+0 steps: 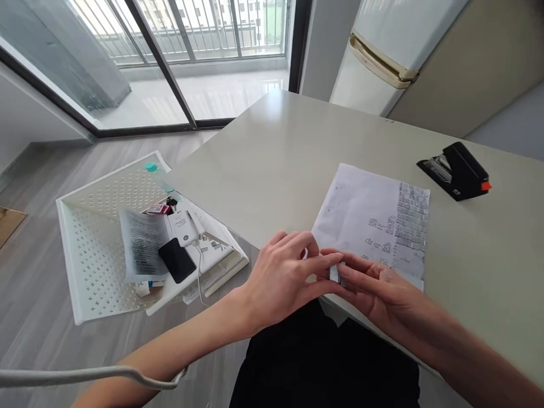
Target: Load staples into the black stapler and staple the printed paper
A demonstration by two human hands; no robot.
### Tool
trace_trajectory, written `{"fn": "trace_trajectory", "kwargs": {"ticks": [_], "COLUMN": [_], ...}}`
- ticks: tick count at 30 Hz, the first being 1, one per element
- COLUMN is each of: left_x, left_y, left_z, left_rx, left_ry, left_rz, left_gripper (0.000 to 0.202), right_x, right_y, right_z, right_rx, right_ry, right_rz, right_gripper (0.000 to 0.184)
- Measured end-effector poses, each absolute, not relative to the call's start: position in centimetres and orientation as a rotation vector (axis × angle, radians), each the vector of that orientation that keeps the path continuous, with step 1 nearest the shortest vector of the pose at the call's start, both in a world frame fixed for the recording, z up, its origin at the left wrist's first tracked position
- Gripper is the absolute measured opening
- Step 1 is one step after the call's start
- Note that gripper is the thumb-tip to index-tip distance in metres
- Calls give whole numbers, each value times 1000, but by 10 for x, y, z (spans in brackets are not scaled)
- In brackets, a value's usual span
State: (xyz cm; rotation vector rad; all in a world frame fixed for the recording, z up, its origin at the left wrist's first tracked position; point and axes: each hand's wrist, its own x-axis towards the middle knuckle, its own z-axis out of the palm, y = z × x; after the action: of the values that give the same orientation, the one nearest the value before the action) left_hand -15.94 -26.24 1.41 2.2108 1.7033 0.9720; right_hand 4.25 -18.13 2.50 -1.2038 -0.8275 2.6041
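Note:
Near the table's front edge, my left hand (289, 269) and my right hand (369, 289) meet around a small silvery, ridged block of staples (334, 273). Left thumb and index finger pinch it from one side, while the right thumb and fingers close on it from the other. Fingers cover part of the block. Just beyond the hands lies a printed sheet of paper (351, 207), with rows of silvery strips (412, 215) along its right side. A black stapler (457, 173) with an orange tab rests farther right on the table.
The pale table (272, 164) stretches ahead and to the right. Left of it, a white perforated basket (97, 249) holds papers, a black phone (177, 260), a white power bank (182, 226) with a cable and a clear bottle. A fridge (382, 51) stands beyond the table.

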Motion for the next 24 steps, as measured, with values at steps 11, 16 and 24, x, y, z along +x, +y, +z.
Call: {"fn": "trace_trajectory", "kwargs": {"ticks": [11, 16, 24], "left_x": [-174, -176, -180], "left_y": [-301, -315, -325], "left_z": [8, 3, 2], "left_rx": [1795, 1700, 1728], "left_ry": [1641, 1599, 1586], "left_rz": [1284, 1366, 1351], "left_gripper": [41, 41, 37], "right_x": [18, 9, 6], "right_y": [-206, -217, -226], "right_z": [27, 31, 31], "right_rx": [-1226, -1178, -1185], "right_ry": [-1072, -1099, -1110], "right_rz": [2569, 2613, 2640], "right_gripper": [41, 40, 40]}}
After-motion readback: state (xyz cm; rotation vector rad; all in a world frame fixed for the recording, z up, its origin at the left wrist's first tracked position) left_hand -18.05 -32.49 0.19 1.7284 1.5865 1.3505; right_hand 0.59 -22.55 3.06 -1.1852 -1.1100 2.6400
